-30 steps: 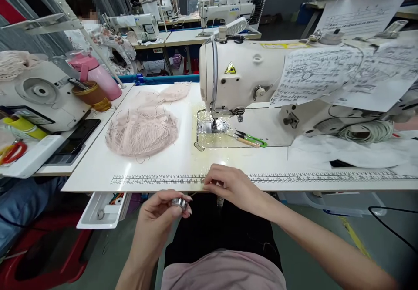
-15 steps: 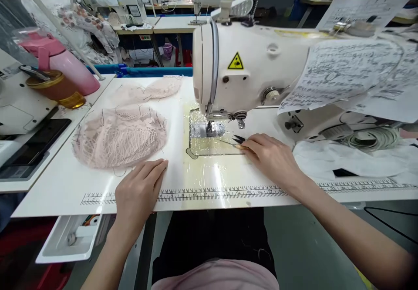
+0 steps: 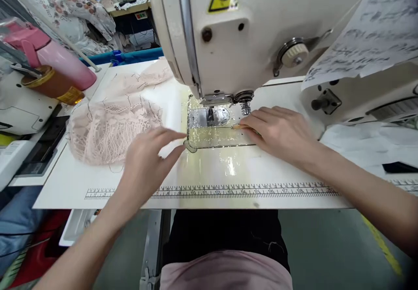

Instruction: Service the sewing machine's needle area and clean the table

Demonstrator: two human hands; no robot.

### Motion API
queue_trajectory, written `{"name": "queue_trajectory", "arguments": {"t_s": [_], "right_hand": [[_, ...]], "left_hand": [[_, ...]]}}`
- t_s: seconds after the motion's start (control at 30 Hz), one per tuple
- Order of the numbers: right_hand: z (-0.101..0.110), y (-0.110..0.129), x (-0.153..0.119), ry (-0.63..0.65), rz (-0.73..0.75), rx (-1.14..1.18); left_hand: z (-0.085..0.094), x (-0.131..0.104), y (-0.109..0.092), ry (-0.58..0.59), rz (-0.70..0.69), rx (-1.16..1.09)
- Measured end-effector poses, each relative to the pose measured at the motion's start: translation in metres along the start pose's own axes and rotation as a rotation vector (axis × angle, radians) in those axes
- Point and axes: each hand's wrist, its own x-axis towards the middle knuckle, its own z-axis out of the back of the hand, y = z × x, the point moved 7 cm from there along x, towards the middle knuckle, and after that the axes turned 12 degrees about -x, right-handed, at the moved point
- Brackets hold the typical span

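My left hand (image 3: 152, 161) is over the table at the near right side of the pale pink lace piece (image 3: 111, 129). Its thumb and forefinger are apart near the corner of the machine's bed plate, with nothing seen between them. Beside the needle area (image 3: 210, 116), my right hand (image 3: 277, 131) is closed on a thin tool with an orange-tan part (image 3: 237, 126) at the fingertips; most of it is hidden by the hand. The sewing machine head (image 3: 248, 46) stands above and between the hands.
A ruler strip (image 3: 228, 193) runs along the table's front edge. At the left are a pink bottle (image 3: 65, 63), a brown cup (image 3: 48, 83) and a dark phone (image 3: 39, 155). White cloth (image 3: 355, 144) lies at the right. A person in floral clothing (image 3: 75, 15) is beyond.
The view has come closer to the machine. My left hand has lifted and moved right, thumb and forefinger parted. The black tips seen by my right hand no longer show.
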Motion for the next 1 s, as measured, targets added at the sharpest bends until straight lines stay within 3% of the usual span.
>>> {"name": "queue_trajectory", "arguments": {"t_s": [0.07,0.17,0.23,0.4,0.63,1.0], "right_hand": [[-0.006,-0.003,0.001,0.005,0.008,0.018],[-0.014,-0.008,-0.003,-0.018,-0.030,0.052],[-0.018,-0.010,-0.007,-0.036,-0.057,0.078],[-0.017,-0.011,-0.015,-0.034,-0.038,0.125],[-0.010,-0.008,-0.016,-0.018,0.000,0.122],[-0.010,-0.015,-0.018,-0.067,-0.093,0.208]], "left_hand": [[-0.022,0.036,0.008,0.100,0.184,-0.099],[-0.047,0.076,0.017,0.049,0.282,-0.095],[-0.061,0.088,0.024,0.018,0.323,-0.079],[-0.079,0.092,0.032,0.010,0.405,-0.115],[-0.081,0.091,0.034,-0.040,0.397,-0.293],[-0.082,0.093,0.034,-0.001,0.348,-0.247]]}}
